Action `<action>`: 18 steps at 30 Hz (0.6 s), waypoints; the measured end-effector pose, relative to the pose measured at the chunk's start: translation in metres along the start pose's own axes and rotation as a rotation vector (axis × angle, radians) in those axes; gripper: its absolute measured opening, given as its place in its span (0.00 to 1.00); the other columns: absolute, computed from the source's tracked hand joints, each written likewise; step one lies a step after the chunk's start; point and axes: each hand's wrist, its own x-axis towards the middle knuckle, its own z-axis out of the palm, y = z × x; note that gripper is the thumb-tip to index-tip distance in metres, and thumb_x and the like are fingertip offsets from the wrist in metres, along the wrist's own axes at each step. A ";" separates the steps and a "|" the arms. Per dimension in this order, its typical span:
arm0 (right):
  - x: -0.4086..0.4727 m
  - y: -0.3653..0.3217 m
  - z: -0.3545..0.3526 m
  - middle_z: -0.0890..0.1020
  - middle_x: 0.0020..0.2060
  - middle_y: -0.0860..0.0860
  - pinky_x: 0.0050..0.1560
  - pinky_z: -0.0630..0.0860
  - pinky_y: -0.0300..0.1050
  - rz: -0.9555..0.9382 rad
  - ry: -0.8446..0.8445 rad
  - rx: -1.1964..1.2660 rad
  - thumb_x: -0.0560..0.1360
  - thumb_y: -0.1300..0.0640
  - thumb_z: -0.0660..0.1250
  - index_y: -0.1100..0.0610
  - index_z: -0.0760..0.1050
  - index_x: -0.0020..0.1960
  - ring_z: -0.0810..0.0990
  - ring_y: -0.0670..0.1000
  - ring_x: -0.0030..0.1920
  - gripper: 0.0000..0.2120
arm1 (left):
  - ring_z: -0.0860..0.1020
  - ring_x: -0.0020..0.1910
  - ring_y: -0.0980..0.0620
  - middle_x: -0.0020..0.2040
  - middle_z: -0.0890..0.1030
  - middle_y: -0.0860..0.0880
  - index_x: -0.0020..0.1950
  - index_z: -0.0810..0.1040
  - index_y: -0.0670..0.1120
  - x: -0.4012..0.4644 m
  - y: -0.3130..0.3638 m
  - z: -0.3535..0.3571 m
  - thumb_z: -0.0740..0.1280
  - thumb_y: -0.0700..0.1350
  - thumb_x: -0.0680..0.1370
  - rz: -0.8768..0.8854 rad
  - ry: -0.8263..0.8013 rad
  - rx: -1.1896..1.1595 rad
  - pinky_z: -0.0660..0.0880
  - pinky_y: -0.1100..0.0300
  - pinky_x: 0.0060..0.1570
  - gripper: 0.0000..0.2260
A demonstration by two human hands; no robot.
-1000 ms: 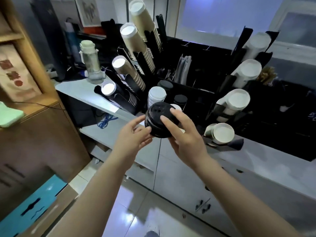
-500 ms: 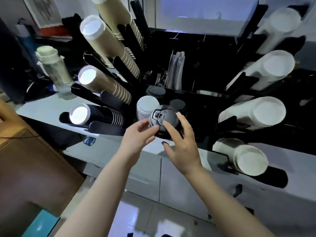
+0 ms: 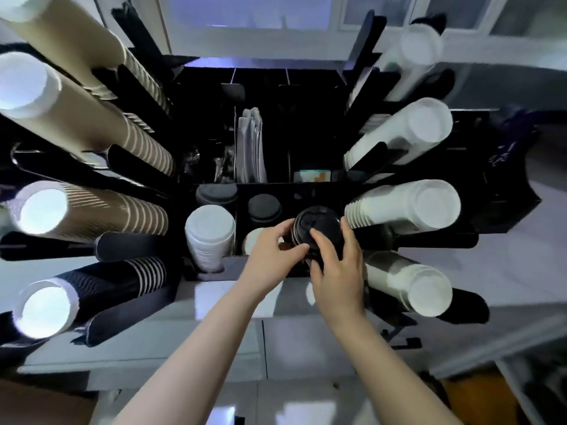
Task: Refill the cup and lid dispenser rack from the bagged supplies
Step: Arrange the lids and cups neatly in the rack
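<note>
Over the black dispenser rack (image 3: 306, 191), left hand (image 3: 273, 262) and right hand (image 3: 337, 271) grip 1 stack of black lids (image 3: 319, 230), fingers curled.

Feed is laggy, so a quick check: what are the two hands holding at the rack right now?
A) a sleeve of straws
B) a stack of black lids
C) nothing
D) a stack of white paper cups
B: both the left hand and right hand grip a stack of black lids over the rack's front centre compartment.
</note>
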 end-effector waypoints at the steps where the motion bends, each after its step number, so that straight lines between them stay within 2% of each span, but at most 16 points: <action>1: 0.001 -0.001 0.002 0.67 0.69 0.65 0.65 0.62 0.54 0.024 -0.002 -0.008 0.65 0.69 0.76 0.58 0.77 0.63 0.71 0.68 0.66 0.27 | 0.81 0.45 0.55 0.48 0.84 0.50 0.58 0.80 0.49 0.005 -0.001 -0.001 0.66 0.33 0.74 0.016 -0.030 0.021 0.75 0.69 0.44 0.17; 3: 0.002 -0.002 0.006 0.67 0.69 0.65 0.65 0.62 0.54 0.059 -0.007 -0.030 0.66 0.69 0.75 0.59 0.77 0.62 0.70 0.68 0.67 0.26 | 0.78 0.39 0.60 0.46 0.84 0.47 0.56 0.80 0.46 0.013 -0.003 -0.002 0.65 0.32 0.73 0.039 -0.084 0.073 0.72 0.72 0.41 0.16; 4: 0.002 -0.003 0.008 0.67 0.70 0.64 0.66 0.62 0.53 0.073 -0.012 -0.045 0.67 0.69 0.75 0.58 0.77 0.63 0.69 0.67 0.67 0.25 | 0.77 0.38 0.63 0.45 0.84 0.48 0.56 0.80 0.47 0.016 -0.004 -0.003 0.66 0.32 0.73 0.034 -0.099 0.082 0.71 0.73 0.40 0.15; 6: 0.001 -0.002 0.014 0.64 0.72 0.63 0.67 0.62 0.53 0.102 -0.024 -0.074 0.69 0.69 0.73 0.57 0.76 0.64 0.66 0.66 0.70 0.24 | 0.78 0.45 0.65 0.48 0.82 0.56 0.61 0.76 0.51 0.020 -0.011 -0.006 0.67 0.35 0.74 -0.049 -0.084 0.032 0.71 0.73 0.45 0.18; 8: 0.002 -0.003 0.021 0.63 0.73 0.61 0.67 0.64 0.55 0.134 -0.030 -0.094 0.70 0.68 0.72 0.56 0.75 0.65 0.64 0.65 0.71 0.24 | 0.77 0.53 0.60 0.56 0.79 0.56 0.71 0.67 0.49 0.022 -0.018 -0.011 0.68 0.38 0.76 -0.169 -0.026 -0.034 0.72 0.66 0.53 0.25; 9: 0.003 -0.004 0.025 0.62 0.74 0.61 0.67 0.65 0.56 0.151 -0.032 -0.095 0.70 0.68 0.72 0.56 0.74 0.65 0.63 0.65 0.71 0.24 | 0.77 0.54 0.58 0.57 0.78 0.54 0.73 0.65 0.48 0.023 -0.022 -0.013 0.67 0.38 0.76 -0.187 0.008 -0.038 0.73 0.63 0.55 0.26; 11: 0.004 -0.004 0.034 0.62 0.74 0.60 0.67 0.66 0.57 0.186 -0.044 -0.105 0.71 0.68 0.71 0.57 0.74 0.65 0.62 0.65 0.72 0.24 | 0.77 0.51 0.57 0.58 0.78 0.52 0.71 0.66 0.48 0.024 -0.029 -0.018 0.65 0.37 0.76 -0.140 0.093 0.050 0.74 0.60 0.55 0.25; 13: 0.006 -0.002 0.042 0.59 0.76 0.58 0.68 0.66 0.54 0.207 -0.086 -0.138 0.73 0.67 0.69 0.56 0.72 0.67 0.59 0.63 0.74 0.23 | 0.76 0.53 0.57 0.58 0.77 0.53 0.70 0.68 0.50 0.024 -0.034 -0.024 0.64 0.37 0.75 -0.079 0.147 0.220 0.72 0.60 0.56 0.23; 15: 0.007 0.004 0.050 0.56 0.77 0.56 0.73 0.58 0.51 0.220 -0.177 -0.167 0.77 0.63 0.65 0.57 0.68 0.70 0.54 0.59 0.77 0.22 | 0.74 0.59 0.57 0.60 0.77 0.53 0.70 0.68 0.50 0.022 -0.041 -0.028 0.63 0.39 0.75 -0.049 0.118 0.361 0.68 0.63 0.58 0.23; 18: 0.005 0.013 0.056 0.56 0.77 0.55 0.75 0.39 0.49 0.186 -0.296 -0.280 0.78 0.61 0.62 0.57 0.63 0.73 0.47 0.56 0.78 0.23 | 0.72 0.63 0.55 0.63 0.76 0.51 0.70 0.70 0.47 0.019 -0.051 -0.032 0.63 0.38 0.74 -0.014 0.055 0.488 0.63 0.66 0.59 0.23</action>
